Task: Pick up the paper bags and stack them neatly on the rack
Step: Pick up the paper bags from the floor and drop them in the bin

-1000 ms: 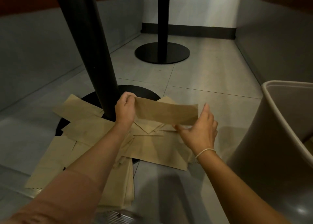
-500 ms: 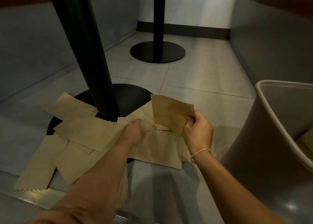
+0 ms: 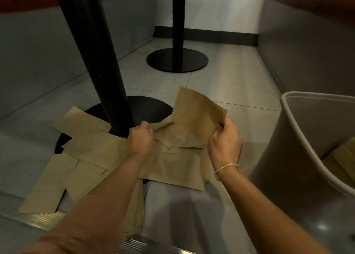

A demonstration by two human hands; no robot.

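Observation:
Several flat brown paper bags (image 3: 96,146) lie scattered on the grey floor around a black table post. My right hand (image 3: 225,142) pinches one brown bag (image 3: 197,112) by its lower corner and holds it tilted above the pile. My left hand (image 3: 141,138) reaches down to the pile beside the post, fingers curled on the edge of another bag (image 3: 163,126) lying there. More brown bags (image 3: 340,157) lie inside the beige bin at the right. No rack is in view.
A black post (image 3: 92,57) on a round black base (image 3: 148,107) rises just beyond my left hand. A second post and base (image 3: 177,59) stand farther back. The beige bin (image 3: 288,138) stands close on the right. Grey walls enclose both sides.
My left hand let go of the bag both hands held and dropped to the pile. My right hand kept that bag and turned it upright.

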